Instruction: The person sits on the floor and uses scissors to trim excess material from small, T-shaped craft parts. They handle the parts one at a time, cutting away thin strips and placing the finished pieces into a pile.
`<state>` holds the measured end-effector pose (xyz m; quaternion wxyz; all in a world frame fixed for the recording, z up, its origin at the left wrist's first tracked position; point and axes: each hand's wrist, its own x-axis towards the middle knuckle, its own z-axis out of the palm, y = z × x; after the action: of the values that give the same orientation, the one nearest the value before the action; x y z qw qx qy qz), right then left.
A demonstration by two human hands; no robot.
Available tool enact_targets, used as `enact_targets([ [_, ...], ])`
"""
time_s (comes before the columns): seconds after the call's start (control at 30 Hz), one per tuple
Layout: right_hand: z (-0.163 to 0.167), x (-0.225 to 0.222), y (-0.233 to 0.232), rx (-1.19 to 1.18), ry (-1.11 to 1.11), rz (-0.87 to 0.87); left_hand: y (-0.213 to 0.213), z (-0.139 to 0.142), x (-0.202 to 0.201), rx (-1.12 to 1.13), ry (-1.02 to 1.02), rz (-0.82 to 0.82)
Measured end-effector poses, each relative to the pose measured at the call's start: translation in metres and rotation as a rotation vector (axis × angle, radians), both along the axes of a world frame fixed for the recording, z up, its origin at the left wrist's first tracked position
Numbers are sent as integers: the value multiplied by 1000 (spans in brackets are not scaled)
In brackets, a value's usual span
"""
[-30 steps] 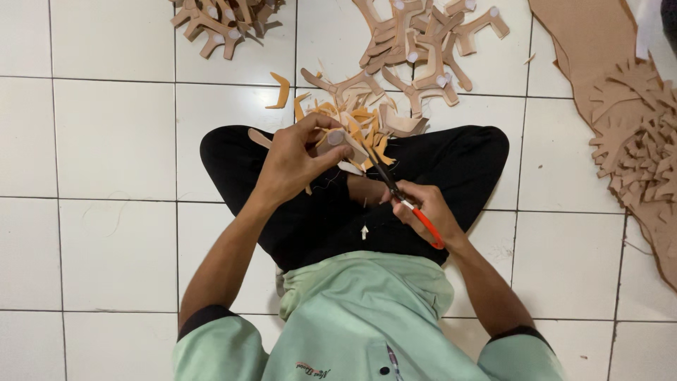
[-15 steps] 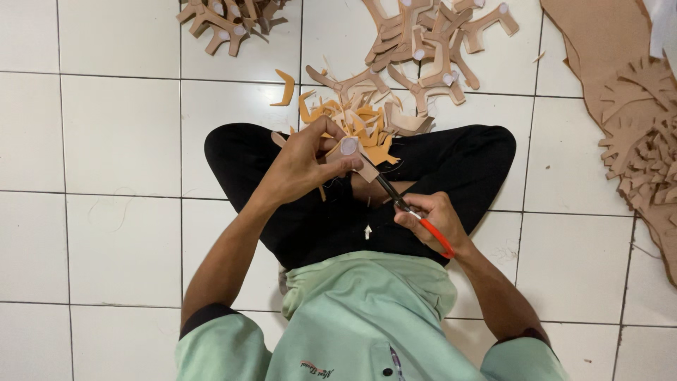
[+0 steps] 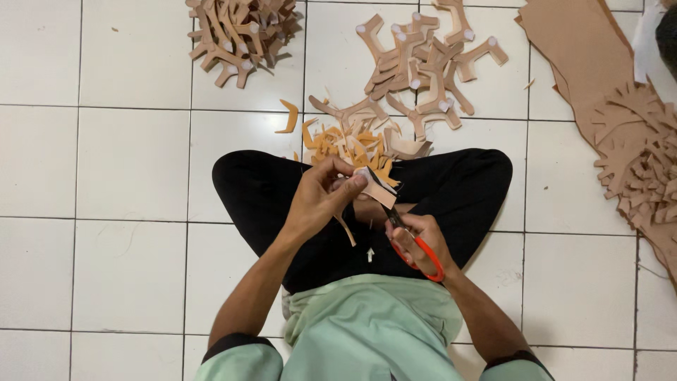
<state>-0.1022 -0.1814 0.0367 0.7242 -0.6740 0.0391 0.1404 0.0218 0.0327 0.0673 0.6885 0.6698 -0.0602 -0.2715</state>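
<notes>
I sit cross-legged on white floor tiles. My left hand (image 3: pixel 321 197) pinches a small tan cut-out piece (image 3: pixel 375 189) over my lap, a thin trimmed strip dangling below it. My right hand (image 3: pixel 417 243) grips scissors with orange handles (image 3: pixel 422 255), the dark blades pointing up into the piece's edge. The two hands are close together above my black trousers.
A heap of orange-tan offcuts (image 3: pixel 349 144) lies just beyond my knees. Two piles of Y-shaped brown cut-outs (image 3: pixel 240 32) (image 3: pixel 423 60) sit farther out. A large brown sheet with cut edges (image 3: pixel 620 113) lies at the right.
The piece has turned in my left hand, and the scissors have worked further along its edge. A thin strip now hangs down from it.
</notes>
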Motion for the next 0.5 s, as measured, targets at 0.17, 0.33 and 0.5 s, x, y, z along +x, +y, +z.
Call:
enact_targets([
  [0.17,-13,-5,4,-49,18,-82,-2,-1,-3,-289,-22,28],
  [0.33,-19,-1,1,-159,-57,-150,-6,0,-5,-219,-210,71],
  [0.5,-19,8,-13,-406,-276,-261,-9,19,-6,-183,-317,68],
])
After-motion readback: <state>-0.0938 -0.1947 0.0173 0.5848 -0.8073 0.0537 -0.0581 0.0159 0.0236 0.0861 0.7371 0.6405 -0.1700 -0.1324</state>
